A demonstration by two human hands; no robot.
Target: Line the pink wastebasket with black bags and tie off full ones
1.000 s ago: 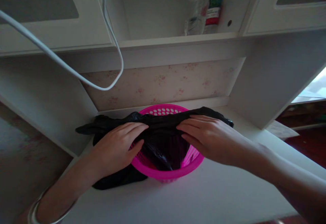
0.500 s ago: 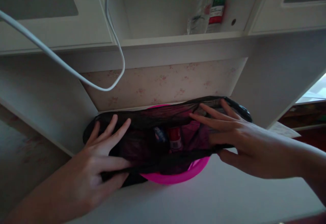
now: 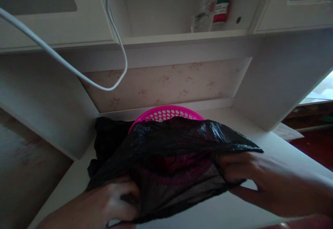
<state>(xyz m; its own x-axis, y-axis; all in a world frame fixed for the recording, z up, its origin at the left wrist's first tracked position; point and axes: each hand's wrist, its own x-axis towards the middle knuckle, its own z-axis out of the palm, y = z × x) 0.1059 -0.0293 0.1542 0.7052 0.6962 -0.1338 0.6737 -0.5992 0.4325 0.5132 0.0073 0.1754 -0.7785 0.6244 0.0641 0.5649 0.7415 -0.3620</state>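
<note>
A thin black plastic bag (image 3: 171, 152) lies draped over a pink perforated basket (image 3: 166, 112) on a white desk top (image 3: 260, 135). My left hand (image 3: 111, 204) grips the bag's near left edge, fingers curled into the plastic. My right hand (image 3: 241, 171) pinches the bag's right edge, thumb below and fingers inside. The bag's mouth is stretched between both hands towards me, and only the basket's far rim shows. Something reddish shows dimly through the plastic inside.
A white cable (image 3: 78, 73) hangs in a loop from the upper left. Bottles in a plastic wrap (image 3: 210, 7) stand on the shelf above. White side panels (image 3: 273, 83) close in the desk nook. Floral wallpaper (image 3: 166, 83) backs it.
Both hands pulled the bag's rim towards me, from the basket's top to its near side. The flat, spread fingers have closed into grips on the plastic. The bag now covers most of the basket.
</note>
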